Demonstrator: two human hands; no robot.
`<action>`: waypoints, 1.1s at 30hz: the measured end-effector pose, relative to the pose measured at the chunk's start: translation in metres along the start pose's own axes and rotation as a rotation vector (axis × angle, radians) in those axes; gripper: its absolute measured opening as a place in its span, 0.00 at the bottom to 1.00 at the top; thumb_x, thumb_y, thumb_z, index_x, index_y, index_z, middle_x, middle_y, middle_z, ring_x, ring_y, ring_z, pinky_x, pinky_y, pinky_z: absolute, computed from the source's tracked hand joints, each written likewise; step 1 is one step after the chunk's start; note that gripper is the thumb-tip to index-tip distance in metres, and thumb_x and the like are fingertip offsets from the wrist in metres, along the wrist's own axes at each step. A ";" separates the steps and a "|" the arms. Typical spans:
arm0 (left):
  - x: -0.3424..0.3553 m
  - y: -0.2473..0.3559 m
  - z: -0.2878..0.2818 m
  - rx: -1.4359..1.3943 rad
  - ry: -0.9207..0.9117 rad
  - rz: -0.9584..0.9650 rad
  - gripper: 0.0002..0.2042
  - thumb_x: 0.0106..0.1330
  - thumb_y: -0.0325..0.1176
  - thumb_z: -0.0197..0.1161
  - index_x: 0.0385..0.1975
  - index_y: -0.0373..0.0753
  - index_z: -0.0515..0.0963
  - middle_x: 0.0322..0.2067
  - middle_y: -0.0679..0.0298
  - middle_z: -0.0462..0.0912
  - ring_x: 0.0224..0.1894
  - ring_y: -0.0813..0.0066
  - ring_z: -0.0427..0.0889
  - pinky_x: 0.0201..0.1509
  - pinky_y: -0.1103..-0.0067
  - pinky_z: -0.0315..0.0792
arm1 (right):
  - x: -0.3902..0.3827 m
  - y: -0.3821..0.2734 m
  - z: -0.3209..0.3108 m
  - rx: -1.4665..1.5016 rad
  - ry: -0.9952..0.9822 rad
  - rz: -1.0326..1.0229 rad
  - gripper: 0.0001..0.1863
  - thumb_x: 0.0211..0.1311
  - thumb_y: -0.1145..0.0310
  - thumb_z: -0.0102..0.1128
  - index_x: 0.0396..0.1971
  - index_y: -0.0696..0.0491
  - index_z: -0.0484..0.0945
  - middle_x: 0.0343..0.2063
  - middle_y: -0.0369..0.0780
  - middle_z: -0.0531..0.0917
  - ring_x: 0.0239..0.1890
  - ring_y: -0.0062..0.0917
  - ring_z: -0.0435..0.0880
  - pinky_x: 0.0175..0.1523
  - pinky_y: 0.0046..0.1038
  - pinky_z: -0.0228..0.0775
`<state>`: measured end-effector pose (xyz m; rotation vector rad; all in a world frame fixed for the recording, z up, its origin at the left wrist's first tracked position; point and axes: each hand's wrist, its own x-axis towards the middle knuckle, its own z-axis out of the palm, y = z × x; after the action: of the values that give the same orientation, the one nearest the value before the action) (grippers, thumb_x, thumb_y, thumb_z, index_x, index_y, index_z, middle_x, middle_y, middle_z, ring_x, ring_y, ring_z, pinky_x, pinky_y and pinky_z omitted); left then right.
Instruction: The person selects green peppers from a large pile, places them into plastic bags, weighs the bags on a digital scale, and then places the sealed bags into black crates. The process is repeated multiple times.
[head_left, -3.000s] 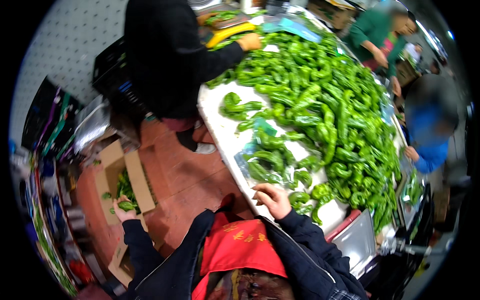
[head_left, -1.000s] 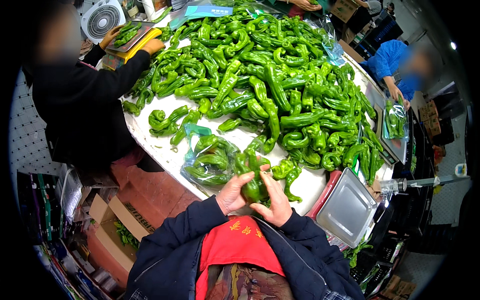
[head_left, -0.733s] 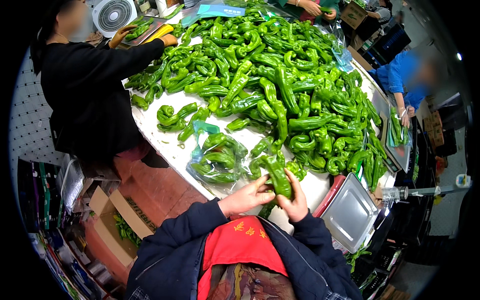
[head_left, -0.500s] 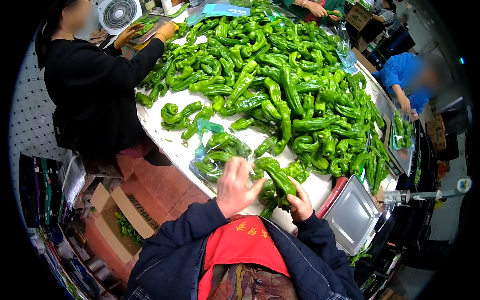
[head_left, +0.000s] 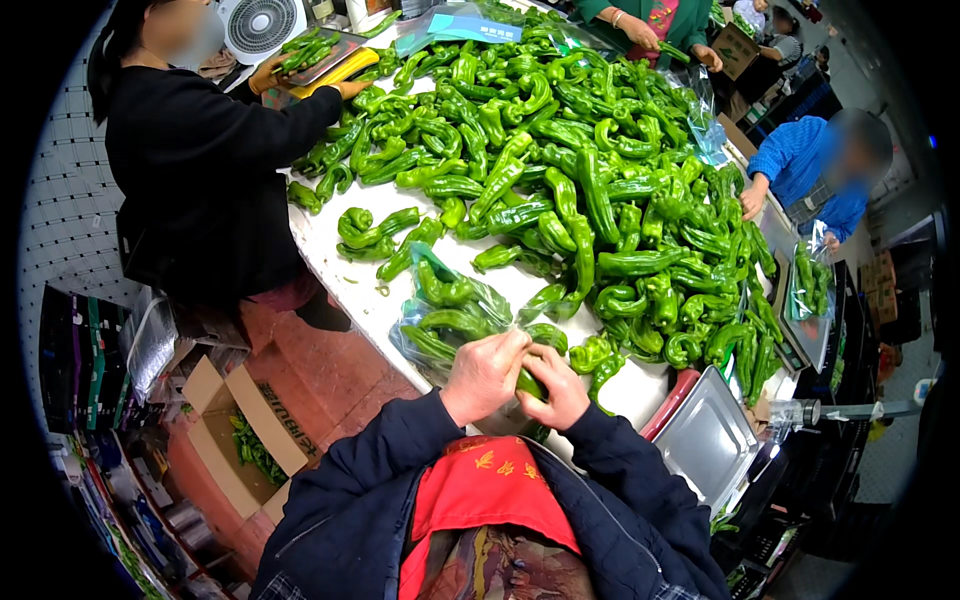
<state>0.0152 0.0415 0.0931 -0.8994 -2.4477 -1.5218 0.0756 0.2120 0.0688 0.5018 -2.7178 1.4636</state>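
My left hand [head_left: 486,376] is closed, fingertips pinching the clear plastic bag [head_left: 445,324], which holds several green peppers and lies at the near left edge of the white table [head_left: 340,275]. Just right of it, my right hand [head_left: 553,396] is wrapped round a green pepper [head_left: 530,381], partly hidden by the fingers; the two hands nearly touch. Beyond them a big heap of glossy, curled green peppers [head_left: 600,180] covers much of the tabletop.
A metal tray [head_left: 707,440] sits at my right. A person in black [head_left: 195,180] works at the left beside a fan [head_left: 262,25]; one in green [head_left: 612,15] at the back, one in blue [head_left: 800,160] at the right by scales. An open carton [head_left: 225,440] stands low left.
My left hand, raised with fingers loose half a second ago, is now pinched at the bag's top; the right hand and pepper have moved left. The blue-clad person's hand has shifted leftward.
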 end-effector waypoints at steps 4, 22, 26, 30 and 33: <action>0.002 0.002 0.009 -0.047 0.016 0.015 0.07 0.60 0.19 0.58 0.37 0.35 0.76 0.30 0.51 0.81 0.33 0.51 0.83 0.34 0.69 0.77 | 0.018 0.028 0.024 0.089 -0.085 -0.052 0.23 0.51 0.68 0.64 0.49 0.56 0.76 0.51 0.52 0.75 0.51 0.48 0.76 0.56 0.39 0.70; -0.012 -0.034 0.031 -0.328 -0.096 -0.415 0.08 0.64 0.22 0.57 0.42 0.37 0.75 0.15 0.64 0.67 0.17 0.78 0.65 0.23 0.77 0.63 | 0.040 0.037 -0.043 -0.248 0.331 0.061 0.07 0.57 0.74 0.62 0.35 0.55 0.83 0.32 0.45 0.85 0.33 0.39 0.85 0.39 0.32 0.77; -0.016 -0.049 0.046 -0.285 -0.140 -0.423 0.09 0.63 0.24 0.60 0.43 0.38 0.76 0.14 0.64 0.69 0.16 0.76 0.67 0.23 0.76 0.63 | 0.071 0.050 -0.097 -0.480 0.459 -0.002 0.08 0.56 0.73 0.63 0.37 0.55 0.80 0.33 0.43 0.82 0.37 0.39 0.81 0.43 0.36 0.74; -0.020 -0.055 0.046 -0.269 -0.179 -0.448 0.11 0.62 0.24 0.61 0.44 0.38 0.76 0.14 0.63 0.71 0.17 0.75 0.70 0.23 0.76 0.65 | 0.122 0.093 -0.108 -0.677 0.488 0.179 0.20 0.55 0.70 0.65 0.48 0.54 0.75 0.41 0.44 0.79 0.47 0.41 0.76 0.51 0.38 0.72; -0.019 -0.048 0.042 -0.260 -0.207 -0.429 0.10 0.63 0.25 0.62 0.43 0.37 0.77 0.14 0.64 0.71 0.17 0.76 0.70 0.23 0.77 0.65 | 0.152 0.114 -0.105 -0.831 0.412 0.438 0.26 0.55 0.64 0.66 0.53 0.55 0.70 0.42 0.46 0.80 0.49 0.42 0.75 0.52 0.38 0.71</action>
<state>0.0129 0.0538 0.0279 -0.6159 -2.7682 -2.0172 -0.1155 0.3150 0.0600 -0.3962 -2.8130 0.2755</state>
